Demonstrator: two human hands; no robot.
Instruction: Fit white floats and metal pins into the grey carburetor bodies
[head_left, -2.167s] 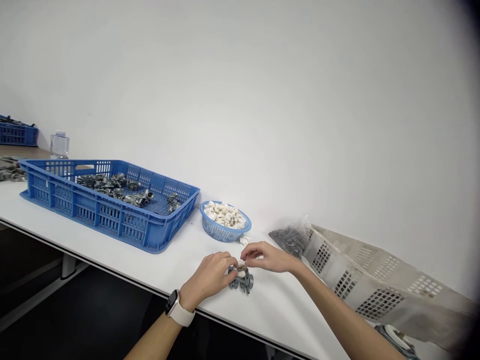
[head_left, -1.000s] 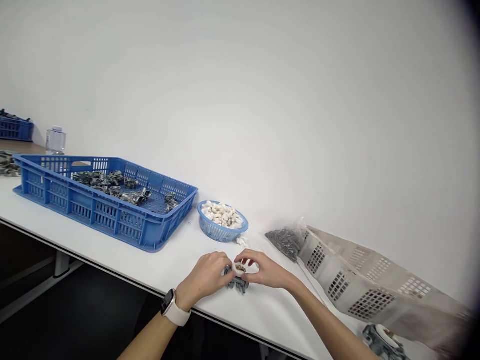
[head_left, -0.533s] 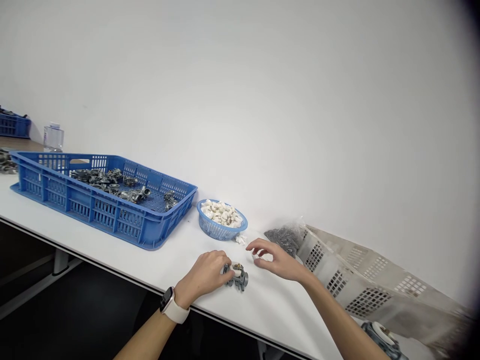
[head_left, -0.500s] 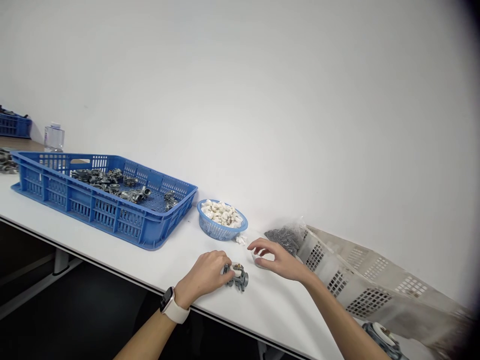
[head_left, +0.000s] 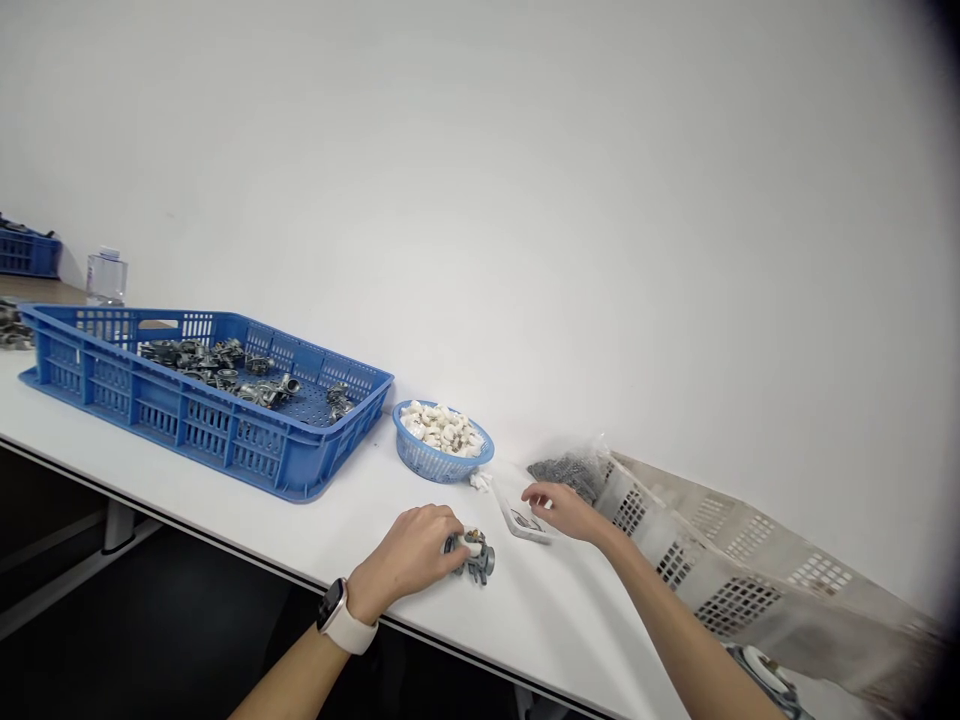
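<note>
My left hand [head_left: 420,545] is closed around a small grey metal carburetor [head_left: 480,562] with a white plastic piece on top, resting on the white table [head_left: 375,545]. My fingers and thumb cover its left side. Farther right, my right hand [head_left: 559,508] hangs over a shallow clear tray [head_left: 531,535], its fingers bent and slightly apart, with nothing visible between them. Small dark pieces lie in that tray, partly hidden by the hand.
A large blue crate [head_left: 300,470] holds several metal carburetors. Beside it stands a blue basket [head_left: 431,465] full of white plastic pieces. A bag of dark small parts [head_left: 566,472] and a pale perforated crate [head_left: 720,560] are at right. Another carburetor [head_left: 769,675] shows beneath my right forearm.
My right hand has moved slightly right and away from the left hand, uncovering more of the clear tray. My left hand keeps its hold on the carburetor.
</note>
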